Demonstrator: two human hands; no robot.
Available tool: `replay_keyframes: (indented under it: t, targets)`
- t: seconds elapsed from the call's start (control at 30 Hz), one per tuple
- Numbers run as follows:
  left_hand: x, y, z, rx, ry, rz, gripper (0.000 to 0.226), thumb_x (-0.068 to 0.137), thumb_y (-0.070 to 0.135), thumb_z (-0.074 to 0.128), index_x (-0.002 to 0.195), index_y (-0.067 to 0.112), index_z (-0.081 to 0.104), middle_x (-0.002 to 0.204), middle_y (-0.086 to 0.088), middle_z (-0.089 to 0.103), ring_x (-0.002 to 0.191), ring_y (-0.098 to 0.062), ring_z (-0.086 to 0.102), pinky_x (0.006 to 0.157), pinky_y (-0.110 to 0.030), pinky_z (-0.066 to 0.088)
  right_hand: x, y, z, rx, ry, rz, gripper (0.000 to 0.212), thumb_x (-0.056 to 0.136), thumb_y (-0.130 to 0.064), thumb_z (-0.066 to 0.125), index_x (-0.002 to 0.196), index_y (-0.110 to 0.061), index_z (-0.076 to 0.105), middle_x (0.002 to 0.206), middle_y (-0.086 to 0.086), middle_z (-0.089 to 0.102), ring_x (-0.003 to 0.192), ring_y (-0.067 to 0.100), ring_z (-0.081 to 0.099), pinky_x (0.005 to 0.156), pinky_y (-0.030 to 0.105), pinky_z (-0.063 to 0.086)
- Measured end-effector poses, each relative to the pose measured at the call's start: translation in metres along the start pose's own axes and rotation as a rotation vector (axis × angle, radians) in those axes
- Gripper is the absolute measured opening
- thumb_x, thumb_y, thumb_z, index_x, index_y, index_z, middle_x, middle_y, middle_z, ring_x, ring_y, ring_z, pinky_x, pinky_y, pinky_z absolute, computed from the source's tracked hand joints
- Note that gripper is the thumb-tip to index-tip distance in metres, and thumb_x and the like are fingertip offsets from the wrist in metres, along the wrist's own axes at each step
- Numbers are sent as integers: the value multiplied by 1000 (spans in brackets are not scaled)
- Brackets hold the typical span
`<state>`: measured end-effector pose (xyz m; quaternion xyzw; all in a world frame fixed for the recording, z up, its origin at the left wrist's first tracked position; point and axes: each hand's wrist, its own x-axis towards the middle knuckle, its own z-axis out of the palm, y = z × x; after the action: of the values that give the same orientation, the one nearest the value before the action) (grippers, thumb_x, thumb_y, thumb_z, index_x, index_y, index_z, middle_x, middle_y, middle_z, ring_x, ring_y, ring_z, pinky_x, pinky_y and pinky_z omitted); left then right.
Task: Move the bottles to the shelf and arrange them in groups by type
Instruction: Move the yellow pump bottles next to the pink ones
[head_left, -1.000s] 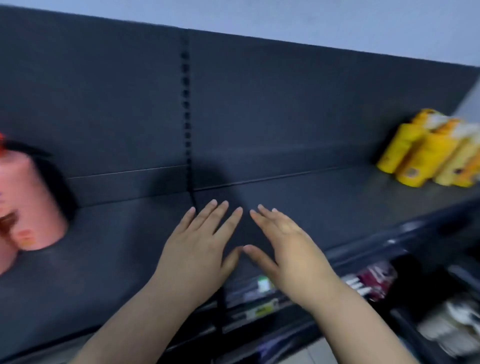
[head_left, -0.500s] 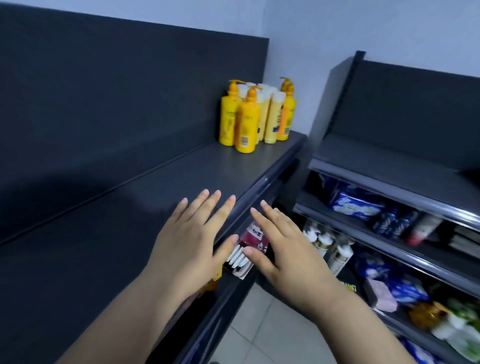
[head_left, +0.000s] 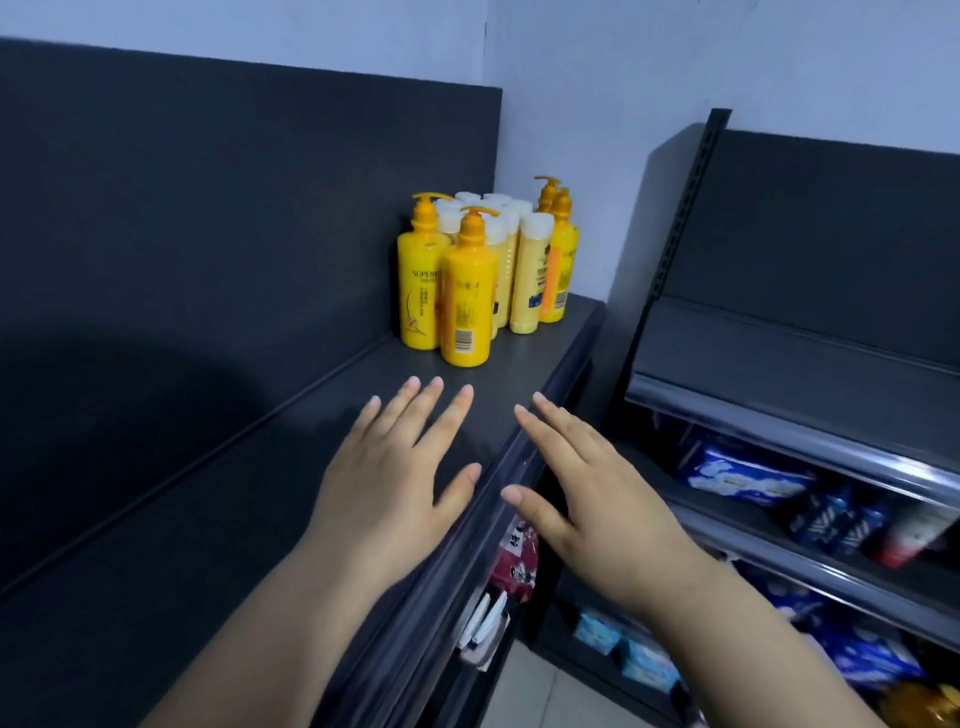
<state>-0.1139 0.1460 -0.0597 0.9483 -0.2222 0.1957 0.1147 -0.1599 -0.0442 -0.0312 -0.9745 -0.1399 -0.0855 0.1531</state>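
A cluster of yellow bottles stands at the far right end of the dark top shelf (head_left: 218, 519). Yellow pump bottles (head_left: 466, 291) are at the front left and back right of the cluster. Pale yellow bottles with white caps (head_left: 530, 275) fill the middle. My left hand (head_left: 395, 478) is held flat over the shelf, fingers apart, holding nothing, a short way in front of the bottles. My right hand (head_left: 587, 493) hovers beside it past the shelf's front edge, fingers apart and also holding nothing.
A second dark shelving unit (head_left: 810, 374) stands at a right angle on the right, with blue packets (head_left: 743, 475) and small bottles on its lower shelves. Packaged goods (head_left: 511, 566) sit on the shelf under my hands. Pale floor tiles show below.
The view has swung right along the shelf: pink bottles on the left left the view and the yellow bottles came nearer. Both hands stay spread and hold nothing.
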Motion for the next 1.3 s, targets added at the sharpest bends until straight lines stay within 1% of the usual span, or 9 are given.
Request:
replay_keyframes:
  t: [0.17,0.37,0.6,0.8,0.9,0.97,1.03,1.17,1.3]
  targets:
    - [39,6,27,-13,-32,24,66,88,57,21,148,31,15,153,1,27,143,-15,17,115,-36,13,23,41,4,63,-36,46,75,80,-67,22,146,-41,2,155,-22,-7,143,0,-4,107,12,-2]
    - [88,14,63,87,-76,-31,64,89,56,25,147,29,15,149,0,37,140,-17,27,115,-36,19,73,99,8,128,-56,-18,74,81,-67,22,147,-40,2,154,-22,-5,143,0,-3,111,14,3]
    - [164,45,94,152,-77,-122,64,89,59,27,146,30,23,147,1,39,137,-16,32,109,-33,15,139,179,-14,177,-76,-131,69,90,-60,34,148,-39,4,156,-20,-4,143,1,0,115,20,8]
    - [215,73,114,166,-19,-198,67,92,62,12,144,26,32,146,0,41,135,-18,36,110,-38,29,186,231,-34,232,-110,-214,68,91,-57,39,149,-36,10,157,-15,4,143,2,3,114,21,11]
    - [222,74,122,166,-10,-265,66,89,62,18,146,29,27,149,2,36,138,-16,30,113,-36,24,209,241,-32,252,-106,-276,68,91,-56,41,149,-35,12,157,-13,6,143,4,6,114,24,15]
    - [222,70,124,179,-20,-297,66,88,61,21,146,30,24,149,2,35,139,-15,29,114,-34,20,221,239,-28,243,-119,-303,68,92,-55,40,149,-34,11,158,-13,5,143,5,6,113,21,11]
    - [219,63,125,187,-43,-336,66,88,61,22,146,29,21,149,1,36,138,-16,30,112,-37,24,230,235,-22,255,-152,-329,67,92,-55,39,149,-34,10,158,-14,4,143,5,5,112,21,10]
    - [215,45,125,208,-70,-396,65,89,60,23,146,28,23,148,-1,38,137,-18,33,109,-38,26,244,224,-9,273,-222,-359,67,93,-55,39,149,-36,7,157,-16,1,143,5,3,116,28,15]
    - [211,25,122,198,-73,-411,65,88,57,27,145,26,29,145,-2,43,135,-20,38,108,-40,31,263,207,-1,300,-214,-342,70,91,-57,39,149,-36,7,157,-17,2,143,4,6,116,29,19]
